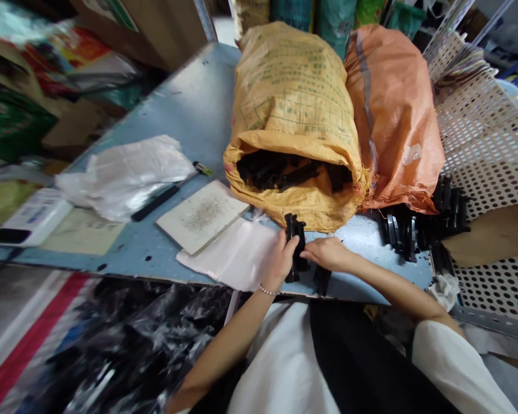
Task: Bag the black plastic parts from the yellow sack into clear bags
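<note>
From the head view, I locate the black plastic parts [301, 233] near the front edge of the blue bench [190, 86], just before the mouth of the yellow woven sack [293, 98]. My left hand [280, 261] is closed on them from the left. My right hand [328, 253] sits at their right side, fingers curled; I cannot tell whether it pinches a part or only touches one. Relative to the right hand's grip, the parts lie directly left; the left hand is the nearer. Their long axis runs roughly square to the front edge: far end toward the sack's lip, near end toward the edge. I cannot confirm whether they lie flat or tilt. A separate black piece [322, 280] is below the right hand, at the front edge.
</note>
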`<act>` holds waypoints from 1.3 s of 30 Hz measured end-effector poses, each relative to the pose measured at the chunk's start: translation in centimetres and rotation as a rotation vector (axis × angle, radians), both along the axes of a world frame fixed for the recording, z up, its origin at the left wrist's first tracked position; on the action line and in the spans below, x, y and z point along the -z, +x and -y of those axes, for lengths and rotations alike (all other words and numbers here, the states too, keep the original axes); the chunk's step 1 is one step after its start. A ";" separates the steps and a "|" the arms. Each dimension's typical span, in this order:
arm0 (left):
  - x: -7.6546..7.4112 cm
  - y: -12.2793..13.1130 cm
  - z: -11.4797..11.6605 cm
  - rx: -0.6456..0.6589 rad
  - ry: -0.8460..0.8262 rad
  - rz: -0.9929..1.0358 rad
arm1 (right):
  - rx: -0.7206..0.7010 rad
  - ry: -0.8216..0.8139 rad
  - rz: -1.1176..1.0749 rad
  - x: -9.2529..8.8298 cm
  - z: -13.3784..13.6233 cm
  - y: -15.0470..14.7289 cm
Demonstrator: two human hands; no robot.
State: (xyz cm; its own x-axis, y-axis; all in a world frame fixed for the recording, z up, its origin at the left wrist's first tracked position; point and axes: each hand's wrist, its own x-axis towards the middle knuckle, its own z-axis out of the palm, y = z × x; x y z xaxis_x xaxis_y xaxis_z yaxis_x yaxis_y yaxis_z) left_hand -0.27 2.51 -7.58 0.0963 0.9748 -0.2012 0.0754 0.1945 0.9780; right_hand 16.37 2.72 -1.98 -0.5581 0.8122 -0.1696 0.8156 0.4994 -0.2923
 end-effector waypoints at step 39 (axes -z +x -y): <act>-5.3 0.3 -1.7 -0.029 -0.356 0.578 | -0.137 0.284 -0.330 -0.4 -0.5 0.2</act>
State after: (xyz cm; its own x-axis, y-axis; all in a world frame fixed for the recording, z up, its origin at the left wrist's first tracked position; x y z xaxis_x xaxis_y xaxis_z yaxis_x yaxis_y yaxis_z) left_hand 0.07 4.16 -2.29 0.2594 0.8626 -0.4342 -0.4500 0.5058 0.7360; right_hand 16.60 3.27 -1.53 -0.6507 0.7155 0.2542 0.6222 0.6943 -0.3617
